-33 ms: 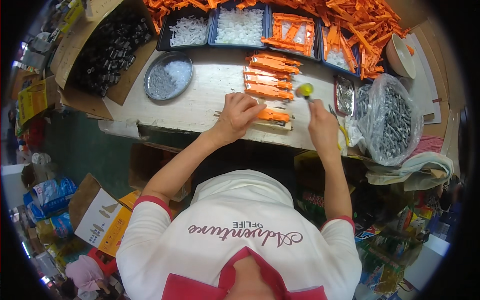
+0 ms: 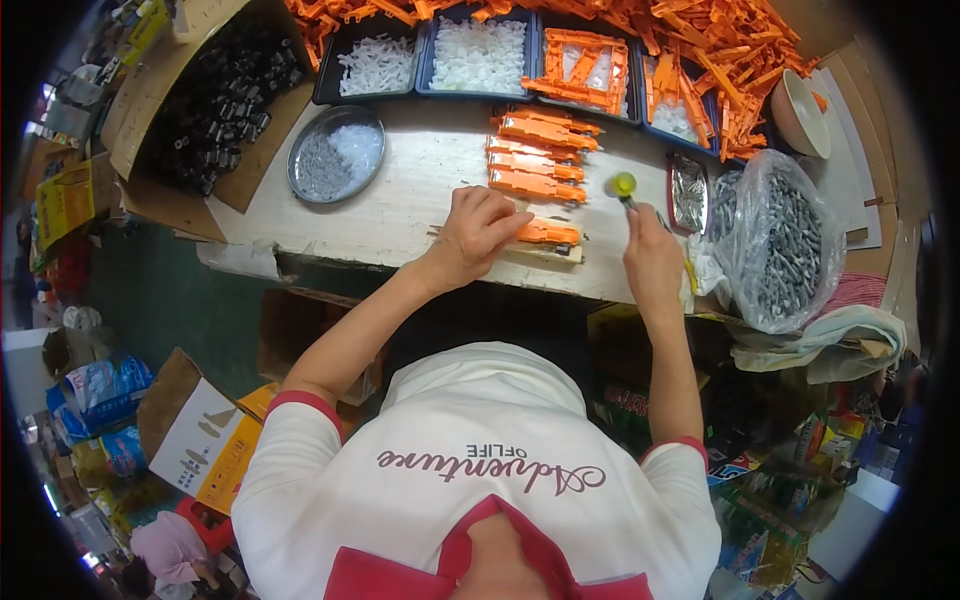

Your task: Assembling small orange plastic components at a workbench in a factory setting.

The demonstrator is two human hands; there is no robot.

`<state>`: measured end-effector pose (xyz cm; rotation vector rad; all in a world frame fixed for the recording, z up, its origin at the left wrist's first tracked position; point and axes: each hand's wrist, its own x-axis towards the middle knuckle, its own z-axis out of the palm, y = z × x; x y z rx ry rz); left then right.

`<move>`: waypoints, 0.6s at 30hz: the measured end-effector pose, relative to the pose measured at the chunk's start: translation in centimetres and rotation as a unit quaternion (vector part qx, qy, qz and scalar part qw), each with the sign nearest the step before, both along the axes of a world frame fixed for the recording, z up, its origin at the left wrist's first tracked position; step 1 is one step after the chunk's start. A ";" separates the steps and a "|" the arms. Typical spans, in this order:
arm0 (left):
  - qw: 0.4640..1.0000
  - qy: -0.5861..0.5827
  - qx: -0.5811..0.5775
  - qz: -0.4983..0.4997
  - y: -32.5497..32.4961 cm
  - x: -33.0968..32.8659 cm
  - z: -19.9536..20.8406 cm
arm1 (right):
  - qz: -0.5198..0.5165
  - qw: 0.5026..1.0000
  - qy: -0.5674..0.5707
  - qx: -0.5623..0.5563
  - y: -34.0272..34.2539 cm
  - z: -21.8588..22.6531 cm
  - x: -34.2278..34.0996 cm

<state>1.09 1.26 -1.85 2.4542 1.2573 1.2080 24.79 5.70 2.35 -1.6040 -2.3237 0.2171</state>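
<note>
On a pale wooden block [image 2: 565, 253] near the bench's front edge lies an orange plastic part [image 2: 548, 232]. My left hand [image 2: 476, 232] pinches its left end, and the fingers cover that end. Just to the right, my right hand [image 2: 652, 250] is wrapped around the handle of a small hammer. The yellow-green hammer head [image 2: 622, 184] is raised, apart from the orange part. Beyond the block, several similar orange parts [image 2: 537, 160] with metal strips lie in a stacked row.
Blue trays of white pieces [image 2: 478, 55] line the back, beneath heaped orange parts [image 2: 725, 50]. At left are a round metal dish [image 2: 292, 165] and a carton of black pieces [image 2: 125, 140]. A bag of grey screw-like pieces [image 2: 790, 235], a small metal tray [image 2: 690, 192] and a bowl [image 2: 800, 115] stand right.
My right hand has moved slightly to the right with the hammer, so its head is farther from the orange part. My left hand stays in place.
</note>
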 end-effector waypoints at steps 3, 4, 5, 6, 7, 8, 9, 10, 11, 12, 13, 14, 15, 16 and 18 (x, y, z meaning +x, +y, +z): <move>0.999 -0.017 0.035 0.007 1.8 0.2 1.3 | -0.088 0.994 -0.036 0.052 0.1 -1.8 2.3; 0.999 -0.005 0.046 0.019 2.8 0.2 1.6 | -0.105 0.992 -0.052 0.050 0.1 -2.6 2.7; 0.999 -0.005 0.050 0.020 4.1 0.2 1.6 | -0.105 0.992 -0.052 0.054 0.2 -3.2 3.1; 0.996 0.020 0.080 0.036 5.4 0.3 1.4 | -0.073 0.992 -0.076 0.071 0.2 -3.7 3.5; 0.991 0.046 0.111 0.051 6.5 0.4 1.1 | -0.041 0.990 -0.100 0.088 0.4 -3.5 3.4; 0.990 0.070 0.106 0.058 7.3 0.4 1.0 | -0.039 0.989 -0.101 0.099 0.5 -3.0 3.2; 0.990 0.070 0.109 0.060 7.9 0.2 0.6 | -0.037 0.989 -0.100 0.102 1.0 -2.4 2.7; 0.989 0.084 0.103 0.070 8.6 0.0 0.0 | -0.007 0.990 -0.052 0.127 1.9 -1.8 2.1; 0.988 0.098 0.097 0.076 9.0 -0.1 -0.4 | 0.020 0.988 -0.004 0.152 2.6 -1.5 1.6; 0.987 0.102 0.085 0.086 9.1 -0.1 -0.6 | 0.021 0.988 -0.003 0.154 3.7 -1.3 0.7; 0.987 0.101 0.087 0.086 9.2 0.0 -0.6 | 0.056 0.983 0.016 0.177 4.9 -1.0 -0.3; 0.989 0.095 0.074 0.087 9.2 0.0 -0.5 | 0.093 0.975 0.037 0.199 6.3 -0.9 -1.5; 0.990 0.090 0.060 0.090 9.1 -0.2 -0.4 | 0.107 0.970 0.048 0.212 7.8 -0.8 -2.9; 0.990 0.091 0.061 0.091 8.9 -0.3 -0.1 | 0.117 0.966 0.057 0.225 9.0 -0.7 -3.9; 0.993 0.002 0.043 0.110 8.1 -1.2 0.7 | 0.127 0.967 0.041 0.217 10.8 0.1 -6.4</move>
